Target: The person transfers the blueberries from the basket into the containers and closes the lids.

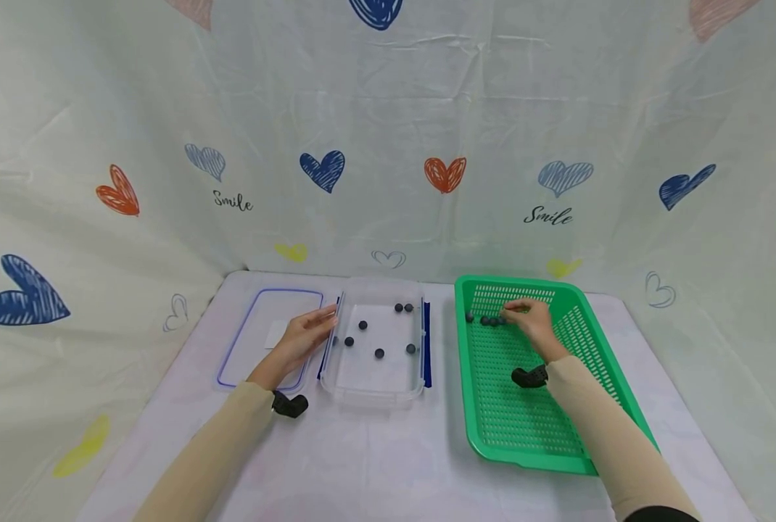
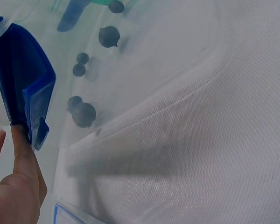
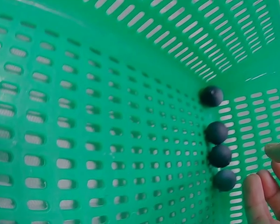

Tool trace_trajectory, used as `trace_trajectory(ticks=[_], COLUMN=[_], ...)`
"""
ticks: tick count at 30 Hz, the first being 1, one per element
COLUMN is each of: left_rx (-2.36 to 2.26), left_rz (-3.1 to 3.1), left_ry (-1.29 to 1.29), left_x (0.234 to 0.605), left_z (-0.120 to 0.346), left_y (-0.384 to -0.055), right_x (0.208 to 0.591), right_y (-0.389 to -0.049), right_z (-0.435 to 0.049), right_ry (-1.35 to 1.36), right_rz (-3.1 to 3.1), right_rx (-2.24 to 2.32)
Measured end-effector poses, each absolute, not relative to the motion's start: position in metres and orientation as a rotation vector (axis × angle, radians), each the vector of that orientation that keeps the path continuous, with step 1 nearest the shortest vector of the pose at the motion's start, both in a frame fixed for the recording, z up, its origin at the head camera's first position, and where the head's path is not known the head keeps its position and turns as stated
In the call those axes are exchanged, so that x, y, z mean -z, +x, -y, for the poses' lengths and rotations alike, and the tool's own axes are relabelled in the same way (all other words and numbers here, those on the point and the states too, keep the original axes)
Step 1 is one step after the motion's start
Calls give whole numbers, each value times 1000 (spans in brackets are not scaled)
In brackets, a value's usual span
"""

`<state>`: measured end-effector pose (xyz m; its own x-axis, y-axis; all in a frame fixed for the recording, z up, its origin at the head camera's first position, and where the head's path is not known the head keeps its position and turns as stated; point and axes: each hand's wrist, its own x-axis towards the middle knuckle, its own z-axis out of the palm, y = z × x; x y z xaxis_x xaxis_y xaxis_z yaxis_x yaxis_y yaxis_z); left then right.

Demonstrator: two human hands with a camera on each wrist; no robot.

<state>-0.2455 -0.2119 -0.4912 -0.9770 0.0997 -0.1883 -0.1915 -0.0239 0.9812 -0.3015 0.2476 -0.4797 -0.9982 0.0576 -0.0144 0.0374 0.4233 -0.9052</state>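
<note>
My left hand (image 1: 299, 341) lies against the left side of a clear plastic box (image 1: 371, 397), with straight fingers touching its blue latch flap (image 2: 39, 93). Several small dark balls (image 1: 379, 354) are scattered over the box floor. My right hand (image 1: 531, 322) reaches into a green slotted basket (image 1: 525, 455) near its far wall. There, several dark balls (image 3: 218, 132) sit in a row along the foot of the wall. Thumb and fingertips (image 3: 254, 191) are spread apart beside the nearest ball, and no ball shows between them.
A clear lid with a blue rim (image 1: 239, 341) lies flat left of the box, partly behind my left hand. The box's right latch flap (image 1: 427, 348) hangs outward, facing the basket. A curtain printed with hearts (image 1: 388, 130) closes off the back of the table (image 1: 362, 464).
</note>
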Motion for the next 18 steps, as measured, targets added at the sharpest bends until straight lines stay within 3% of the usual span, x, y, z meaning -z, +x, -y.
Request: trace_trajectory(ticks=[18], left_rx=[-2110], left_rz=[-2054], left_ry=[-100], left_x=[493], left_z=[213], left_y=[-248], right_x=[492], right_y=[-304], right_z=[-250], right_ry=[-120], right_rz=[2707], right_rx=[-1434])
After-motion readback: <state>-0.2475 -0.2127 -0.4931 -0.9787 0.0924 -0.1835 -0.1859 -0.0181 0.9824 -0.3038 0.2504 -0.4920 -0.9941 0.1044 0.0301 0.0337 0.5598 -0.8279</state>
